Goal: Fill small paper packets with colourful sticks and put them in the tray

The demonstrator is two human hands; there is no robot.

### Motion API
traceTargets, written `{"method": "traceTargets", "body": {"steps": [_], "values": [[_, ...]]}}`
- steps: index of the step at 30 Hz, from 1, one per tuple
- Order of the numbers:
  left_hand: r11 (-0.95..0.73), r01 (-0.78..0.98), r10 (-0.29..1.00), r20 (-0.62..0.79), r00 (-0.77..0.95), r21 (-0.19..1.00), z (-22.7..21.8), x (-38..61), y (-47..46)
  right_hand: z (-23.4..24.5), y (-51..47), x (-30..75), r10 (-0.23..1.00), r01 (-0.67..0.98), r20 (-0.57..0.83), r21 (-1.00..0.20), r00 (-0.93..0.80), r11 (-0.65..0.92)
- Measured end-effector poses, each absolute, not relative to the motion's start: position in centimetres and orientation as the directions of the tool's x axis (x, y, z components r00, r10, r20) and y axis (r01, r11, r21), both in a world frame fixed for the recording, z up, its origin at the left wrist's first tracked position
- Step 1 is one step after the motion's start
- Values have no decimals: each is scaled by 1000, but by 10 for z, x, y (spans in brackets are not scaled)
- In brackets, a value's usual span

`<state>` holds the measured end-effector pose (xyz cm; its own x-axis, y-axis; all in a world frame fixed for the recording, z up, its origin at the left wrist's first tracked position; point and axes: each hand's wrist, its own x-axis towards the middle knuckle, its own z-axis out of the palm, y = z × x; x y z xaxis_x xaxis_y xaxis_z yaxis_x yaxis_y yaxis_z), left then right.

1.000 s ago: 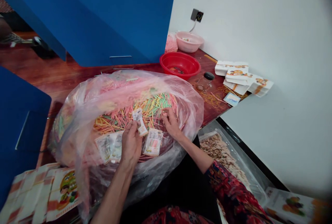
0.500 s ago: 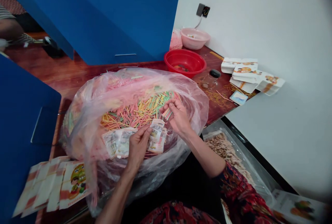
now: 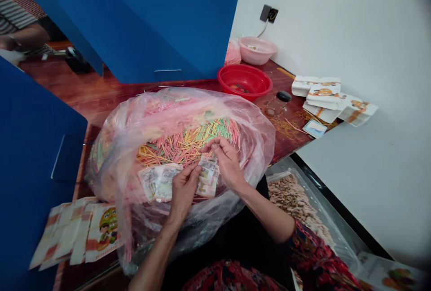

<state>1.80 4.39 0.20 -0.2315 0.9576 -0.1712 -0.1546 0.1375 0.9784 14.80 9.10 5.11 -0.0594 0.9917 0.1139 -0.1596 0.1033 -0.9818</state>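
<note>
A large clear plastic bag point(image 3: 124, 125) lies open before me, with many thin pink, yellow and green sticks point(image 3: 178, 145) inside. My left hand point(image 3: 182, 190) pinches the edge of a small printed clear packet point(image 3: 208, 167) at the front of the heap. Just above that packet's top end is my right hand point(image 3: 229, 167), its fingers curled together; whatever they hold is hidden. Another packet point(image 3: 208, 190) lies under the held one. To the left of my left hand, more printed packets point(image 3: 155, 183) rest on the bag, several looking filled.
Stacks of printed bags point(image 3: 101, 232) lie at front left. Behind are a red basin point(image 3: 244, 80), a pink basin point(image 3: 257, 50) and a black-lidded jar point(image 3: 278, 102). Rubber bands point(image 3: 288, 127) and white packs point(image 3: 325, 93) sit right. Blue partitions point(image 3: 151, 26) stand behind; a person's arm point(image 3: 30, 37) shows far left.
My right hand has moved down and in towards the held packet's top; the coloured sticks seen in its fingers before no longer show there. My left hand keeps its pinch. The view has shifted slightly.
</note>
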Motion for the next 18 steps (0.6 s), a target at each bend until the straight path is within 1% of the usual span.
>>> {"method": "traceTargets", "body": {"steps": [3, 7, 10, 13, 15, 18], "values": [[106, -235, 958, -163, -237, 966, -1, 20, 45, 53, 85, 148, 983, -95, 125, -989, -133, 113], [129, -420, 962, -217, -168, 898, 1, 21, 49, 53, 81, 151, 949, -32, 176, -984, -261, 174], [105, -510, 969, -203, -141, 854, 5, 20, 53, 46, 82, 153, 957, -52, 179, -984, -228, 172], [76, -524, 975, -174, -140, 848, 8, 17, 55, 38, 85, 154, 972, -24, 146, -989, -186, 145], [88, -518, 970, -192, -150, 851, 9, 16, 55, 34, 86, 154, 978, -14, 120, -993, -172, 120], [133, -538, 951, -259, -165, 832, 11, 15, 54, 34, 87, 153, 987, -39, 101, -995, -128, 97]]}}
